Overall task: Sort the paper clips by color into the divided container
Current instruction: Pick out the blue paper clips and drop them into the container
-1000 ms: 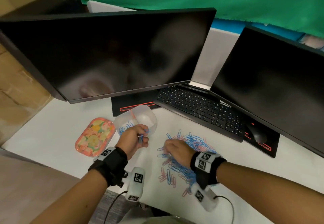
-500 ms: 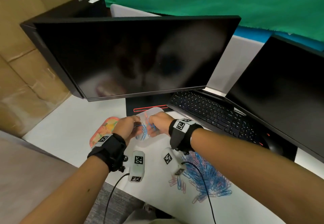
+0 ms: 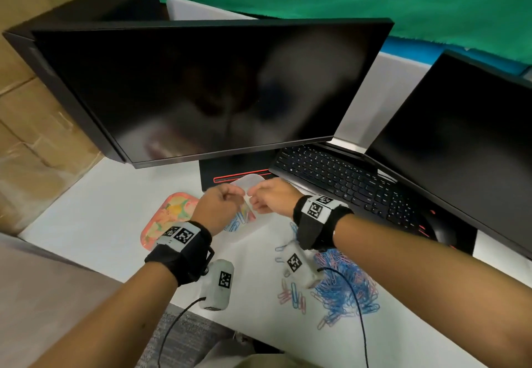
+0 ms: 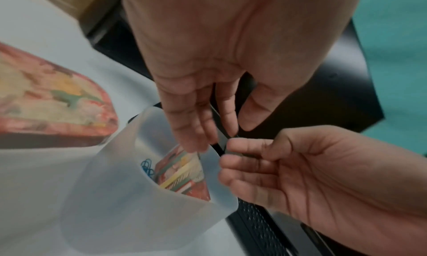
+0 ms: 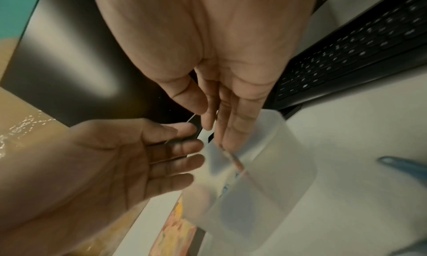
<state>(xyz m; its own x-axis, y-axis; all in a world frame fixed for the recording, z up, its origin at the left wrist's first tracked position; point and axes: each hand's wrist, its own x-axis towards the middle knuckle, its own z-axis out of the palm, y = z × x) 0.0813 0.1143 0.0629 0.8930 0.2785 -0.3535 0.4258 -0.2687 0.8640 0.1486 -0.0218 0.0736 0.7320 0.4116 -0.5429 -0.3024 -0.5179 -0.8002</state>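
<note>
A translucent divided container (image 3: pixel 250 179) stands on the white table in front of the monitor stand. Both hands meet just above it. My left hand (image 3: pixel 230 197) hangs over its left side, fingers pointing down (image 4: pixel 223 134), with nothing visible between them. My right hand (image 3: pixel 259 202) reaches in from the right with its fingers straight over the container (image 5: pixel 211 124); I see no clip in it. Blue paper clips (image 4: pixel 148 166) lie in the left compartment, beside a pinkish divider (image 5: pixel 233 159). The loose pile of blue and pink paper clips (image 3: pixel 342 292) lies under my right forearm.
A floral lid (image 3: pixel 167 217) lies left of the container. A black keyboard (image 3: pixel 345 177) and mouse (image 3: pixel 440 229) sit to the right, under two dark monitors (image 3: pixel 201 94). The table's front edge runs close under my forearms. Sensor cables hang from both wrists.
My right hand left the clip pile and moved left to the container. My left hand, which held blue clips a second ago, now hangs over the container with nothing visible in it.
</note>
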